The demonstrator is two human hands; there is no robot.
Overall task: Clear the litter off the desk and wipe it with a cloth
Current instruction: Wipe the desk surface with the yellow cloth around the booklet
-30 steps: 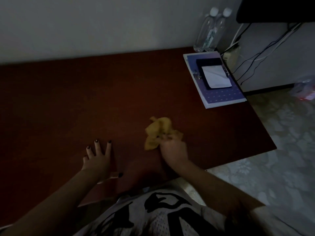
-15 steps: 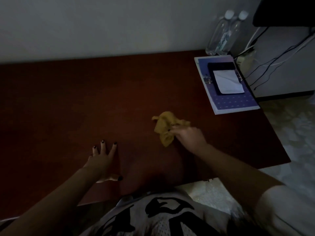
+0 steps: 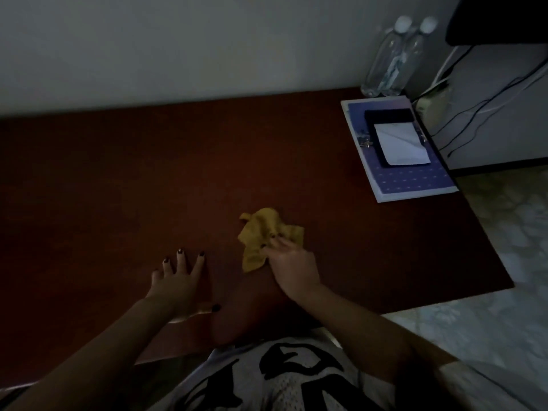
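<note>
While the left hand (image 3: 178, 277) lies flat with fingers spread on the dark reddish-brown wooden desk (image 3: 118, 188), the right hand (image 3: 292, 264) grips a crumpled yellow cloth (image 3: 261, 232) near the desk's middle.

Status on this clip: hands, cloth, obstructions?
Left hand flat on desk. Right hand grips yellow cloth, mid-desk. Notebook at far right corner, apart.

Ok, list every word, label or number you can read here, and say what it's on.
Nothing reads clearly.
Shirt: big black letters, cut off and unreadable.
Bottles: labels too blurred.
Purple notebook: only a dot pattern, no words.
White paper on it: no legible writing.
</note>
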